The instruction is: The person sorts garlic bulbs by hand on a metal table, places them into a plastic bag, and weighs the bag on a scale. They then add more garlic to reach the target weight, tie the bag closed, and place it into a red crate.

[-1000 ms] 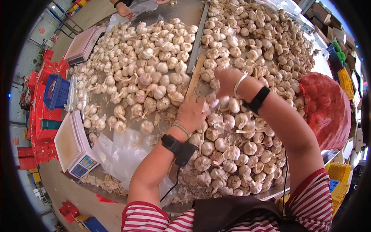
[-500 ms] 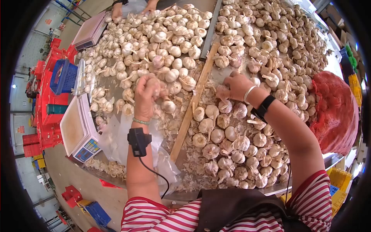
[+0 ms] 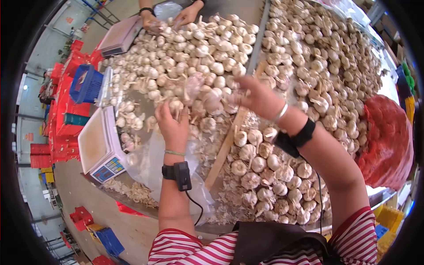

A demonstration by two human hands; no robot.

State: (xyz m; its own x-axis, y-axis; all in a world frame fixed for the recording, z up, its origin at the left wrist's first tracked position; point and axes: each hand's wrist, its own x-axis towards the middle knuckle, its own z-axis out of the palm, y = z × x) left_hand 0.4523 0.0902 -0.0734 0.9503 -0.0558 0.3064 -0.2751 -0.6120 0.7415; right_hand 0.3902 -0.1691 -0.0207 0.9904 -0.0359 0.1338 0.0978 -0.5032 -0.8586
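Observation:
My left hand (image 3: 173, 126) is over the left heap of garlic, its thumb and fingers curled around a garlic bulb (image 3: 175, 106). My right hand (image 3: 260, 98), blurred by motion, reaches left across the wooden strip (image 3: 227, 154) with its fingers apart. Just off its fingertips, a large blurred garlic bulb (image 3: 212, 100) and a pinkish garlic bulb (image 3: 193, 86) appear above the left heap, apart from the hand. To the right of the strip lies another wide heap of garlic bulbs (image 3: 274, 162) with stems.
Two weighing scales (image 3: 95, 141) line the table's left edge. Clear plastic (image 3: 154, 159) lies by my left forearm. A red mesh sack (image 3: 386, 141) sits at the right. Across the table are another person's hands (image 3: 187, 15). Blue and red crates (image 3: 86, 86) stand beyond the left side.
My right hand has swung left from the right heap to above the strip. Blurred bulbs now show over the left heap. My left hand has dropped slightly, and the view has shifted.

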